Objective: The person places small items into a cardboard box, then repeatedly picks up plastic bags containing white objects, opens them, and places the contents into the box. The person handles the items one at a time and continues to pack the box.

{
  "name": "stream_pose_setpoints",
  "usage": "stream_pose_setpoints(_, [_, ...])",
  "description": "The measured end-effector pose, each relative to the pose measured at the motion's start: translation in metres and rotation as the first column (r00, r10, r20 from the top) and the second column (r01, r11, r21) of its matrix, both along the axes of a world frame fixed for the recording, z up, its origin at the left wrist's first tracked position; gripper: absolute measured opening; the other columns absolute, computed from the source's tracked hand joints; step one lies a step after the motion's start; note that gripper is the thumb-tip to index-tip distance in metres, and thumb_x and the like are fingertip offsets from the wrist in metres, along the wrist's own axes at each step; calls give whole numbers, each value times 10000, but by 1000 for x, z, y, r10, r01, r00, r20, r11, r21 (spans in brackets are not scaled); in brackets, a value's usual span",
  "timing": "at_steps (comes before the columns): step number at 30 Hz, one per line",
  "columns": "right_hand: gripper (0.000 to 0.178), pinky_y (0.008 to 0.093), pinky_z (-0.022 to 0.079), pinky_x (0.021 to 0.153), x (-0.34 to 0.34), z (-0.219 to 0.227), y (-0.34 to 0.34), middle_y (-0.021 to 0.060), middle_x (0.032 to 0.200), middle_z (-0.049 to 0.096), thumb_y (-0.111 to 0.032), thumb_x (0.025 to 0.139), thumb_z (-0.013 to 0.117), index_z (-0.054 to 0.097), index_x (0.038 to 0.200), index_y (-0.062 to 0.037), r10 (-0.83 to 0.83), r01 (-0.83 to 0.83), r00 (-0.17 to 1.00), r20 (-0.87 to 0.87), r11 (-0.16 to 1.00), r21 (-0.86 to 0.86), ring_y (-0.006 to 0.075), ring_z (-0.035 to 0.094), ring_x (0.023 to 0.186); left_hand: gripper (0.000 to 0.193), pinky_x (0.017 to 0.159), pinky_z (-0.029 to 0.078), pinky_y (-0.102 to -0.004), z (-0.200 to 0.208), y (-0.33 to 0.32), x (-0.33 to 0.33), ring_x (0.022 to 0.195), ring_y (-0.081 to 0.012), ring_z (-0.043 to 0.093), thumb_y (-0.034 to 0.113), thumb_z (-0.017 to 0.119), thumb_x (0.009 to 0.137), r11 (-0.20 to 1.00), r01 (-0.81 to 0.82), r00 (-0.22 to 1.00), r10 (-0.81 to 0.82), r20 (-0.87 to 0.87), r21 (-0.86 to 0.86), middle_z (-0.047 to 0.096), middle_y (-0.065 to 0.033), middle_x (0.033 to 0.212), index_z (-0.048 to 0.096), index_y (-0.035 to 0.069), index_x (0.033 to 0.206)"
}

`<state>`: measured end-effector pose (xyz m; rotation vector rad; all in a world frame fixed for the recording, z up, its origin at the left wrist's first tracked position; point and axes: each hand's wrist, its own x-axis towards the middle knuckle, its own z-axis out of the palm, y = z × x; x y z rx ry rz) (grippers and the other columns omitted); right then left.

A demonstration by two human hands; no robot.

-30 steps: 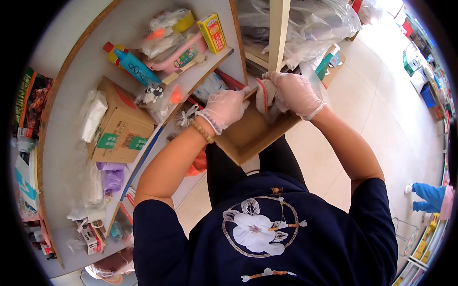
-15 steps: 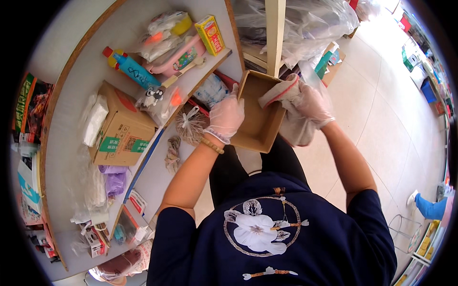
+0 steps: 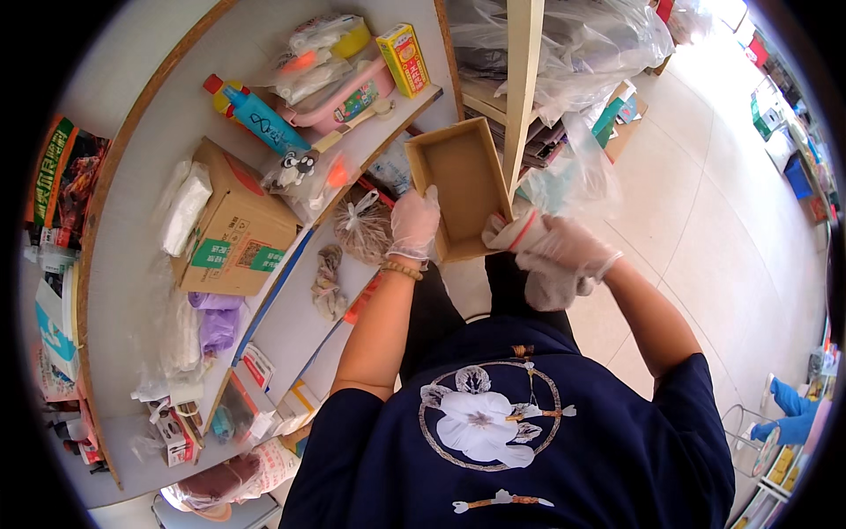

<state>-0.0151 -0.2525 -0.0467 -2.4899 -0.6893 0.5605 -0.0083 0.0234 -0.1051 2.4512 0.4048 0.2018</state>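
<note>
An open-topped brown cardboard box [image 3: 464, 181] is held up in front of me, its inside facing me. My left hand [image 3: 414, 224], in a clear plastic glove with a beaded bracelet at the wrist, is closed on the box's left wall. Bunched in my gloved right hand [image 3: 577, 244] is a greyish-white cloth [image 3: 555, 282] with a red-edged border. The cloth touches the box's lower right corner, and part of it hangs below my fingers.
On the left, a shelf unit [image 3: 370, 141] carries a taped carton [image 3: 238, 225], a pink plastic tub [image 3: 352, 97], a blue bottle [image 3: 260, 119] and a yellow box [image 3: 404, 60]. A tied bag [image 3: 363, 225] lies lower. Beyond stands a pale post [image 3: 522, 97]. A person's blue-clad leg [image 3: 789, 414] shows far right.
The box has shifted slightly up and left and turned a little. My right hand has moved the cloth down along the right wall, from its upper part to the lower corner.
</note>
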Motion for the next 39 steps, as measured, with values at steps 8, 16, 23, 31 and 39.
stream_pose_setpoints(8, [557, 301, 495, 836, 20, 23, 52, 124, 1151, 578, -105, 809, 672, 419, 1283, 40, -47, 673, 716, -697, 316, 669, 192, 593, 997, 652, 775, 482, -505, 20, -33, -14, 878, -453, 604, 128, 530, 831, 992, 1, 1000, 3, 30, -128, 624, -296, 956, 236, -19, 1393])
stream_pose_setpoints(16, [353, 483, 428, 915, 81, -71, 120, 270, 1120, 544, -222, 864, 563, 538, 1176, -60, -503, 333, 804, 318, 823, 460, 432, 522, 1060, 488, 775, 459, -509, 10, -56, -19, 896, -468, 577, 148, 543, 805, 973, 122, 991, -110, 71, -197, 592, -330, 946, 421, -54, 1232])
stream_pose_setpoints(23, [195, 447, 475, 863, 52, -93, 113, 242, 1035, 615, -170, 820, 571, 634, 946, -35, -22, 19, 987, 159, 1000, 21, 396, 592, 985, 521, 792, 458, -511, -14, -38, -19, 921, -463, 576, 165, 548, 801, 982, 55, 996, -40, 85, -179, 604, -322, 948, 411, 17, 1281])
stream_pose_setpoints(31, [137, 394, 509, 701, 45, -61, 115, 132, 892, 635, -119, 796, 570, 651, 890, -63, 231, -14, 687, 689, 952, -305, 264, 638, 857, 556, 792, 469, -515, -13, -31, -16, 897, -470, 587, 132, 538, 790, 988, 139, 988, -143, -63, -69, 606, -325, 942, 365, -9, 1299])
stream_pose_setpoints(39, [166, 385, 415, 696, 61, -99, 106, 33, 838, 641, -173, 819, 528, 682, 866, -131, 566, 62, 640, 519, 635, -770, 196, 604, 826, 668, 807, 466, -505, 17, -43, -14, 905, -429, 589, 80, 487, 790, 987, 120, 981, -135, -137, -111, 580, -294, 1054, 263, -2, 1414])
